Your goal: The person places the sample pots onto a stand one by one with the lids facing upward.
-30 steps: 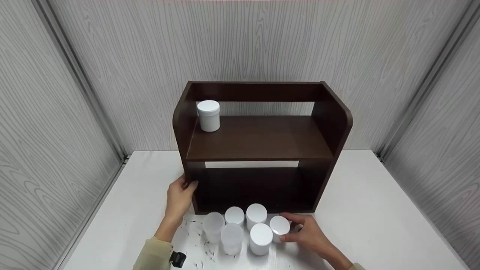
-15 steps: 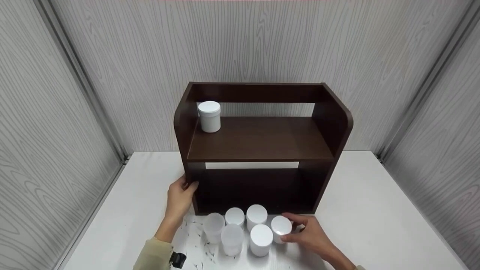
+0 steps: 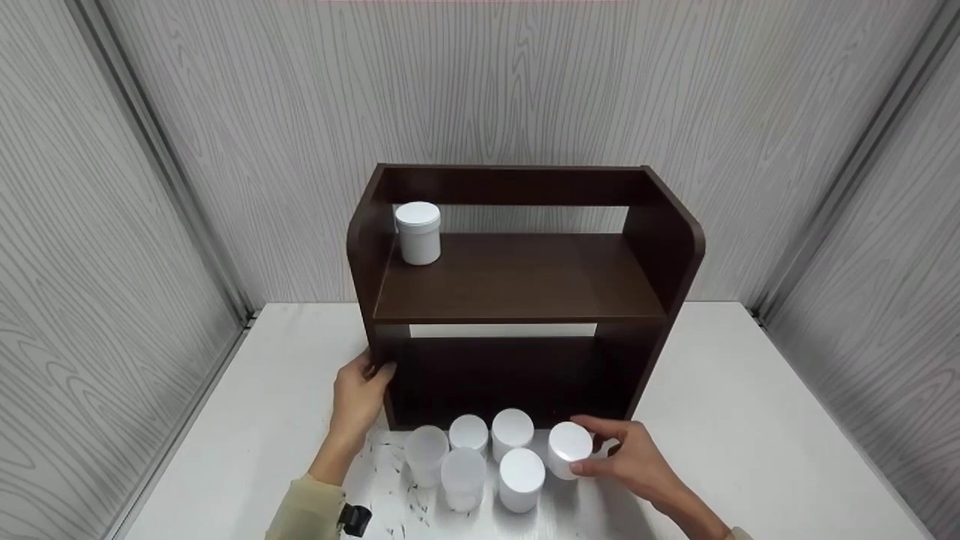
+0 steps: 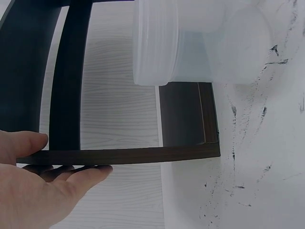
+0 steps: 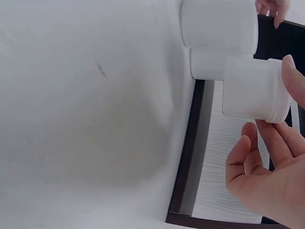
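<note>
Left hand (image 3: 358,396): thumb and fingers grip shelf (image 3: 517,285) at its 8 o'clock
Right hand (image 3: 628,459): pinches white jar (image 3: 568,450), shelf's 5 o'clock

The left hand (image 3: 358,394) reached forward in a pinch, its thumb (image 4: 28,141) opposite the fingers (image 4: 93,176). The right hand (image 3: 628,459) angled inward, gripping between thumb (image 5: 293,81) and fingers (image 5: 276,143), its other fingers (image 5: 237,162) curled. Both forearms (image 3: 334,456) slanted inward.
</note>
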The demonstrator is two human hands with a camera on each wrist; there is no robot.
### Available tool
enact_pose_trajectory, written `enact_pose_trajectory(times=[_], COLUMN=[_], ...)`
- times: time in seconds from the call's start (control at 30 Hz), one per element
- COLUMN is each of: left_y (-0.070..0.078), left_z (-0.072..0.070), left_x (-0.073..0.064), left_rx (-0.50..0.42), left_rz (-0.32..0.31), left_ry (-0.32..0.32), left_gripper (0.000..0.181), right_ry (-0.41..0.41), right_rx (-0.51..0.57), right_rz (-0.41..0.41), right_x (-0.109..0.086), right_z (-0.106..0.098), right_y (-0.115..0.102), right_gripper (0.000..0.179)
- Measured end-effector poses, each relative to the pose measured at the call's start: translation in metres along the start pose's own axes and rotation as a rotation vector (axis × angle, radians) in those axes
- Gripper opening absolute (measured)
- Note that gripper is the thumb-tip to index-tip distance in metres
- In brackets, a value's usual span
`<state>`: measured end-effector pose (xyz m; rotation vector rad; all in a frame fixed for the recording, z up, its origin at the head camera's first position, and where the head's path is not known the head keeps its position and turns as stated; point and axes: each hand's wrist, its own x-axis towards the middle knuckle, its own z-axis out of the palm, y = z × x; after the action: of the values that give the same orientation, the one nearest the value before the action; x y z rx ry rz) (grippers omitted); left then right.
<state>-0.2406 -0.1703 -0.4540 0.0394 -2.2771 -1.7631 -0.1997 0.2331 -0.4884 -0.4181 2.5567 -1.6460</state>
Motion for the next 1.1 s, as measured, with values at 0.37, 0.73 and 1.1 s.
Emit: enact_pose_trajectory(times=[0.37, 0.73, 1.1], left_y=[-0.001, 0.0, 0.002], left_z=[0.001, 0.0, 0.0], left_x=[0.001, 0.0, 0.0], left_rx=[0.004, 0.019, 0.013], left_rz=[0.007, 0.012, 0.005], left_ry=[0.004, 0.01, 0.01], left_gripper=[0.049, 0.047, 0.049], right_ry=[0.019, 0.018, 0.018], right_rx=[0.041, 0.062, 0.081], right_rz=[-0.031, -0.054, -0.052], right_x=[0.0, 0.003, 0.007], right_z=[-0.013, -0.022, -0.026], right_y=[-0.027, -0.06, -0.095], right_gripper=[0.062, 0.062, 0.062])
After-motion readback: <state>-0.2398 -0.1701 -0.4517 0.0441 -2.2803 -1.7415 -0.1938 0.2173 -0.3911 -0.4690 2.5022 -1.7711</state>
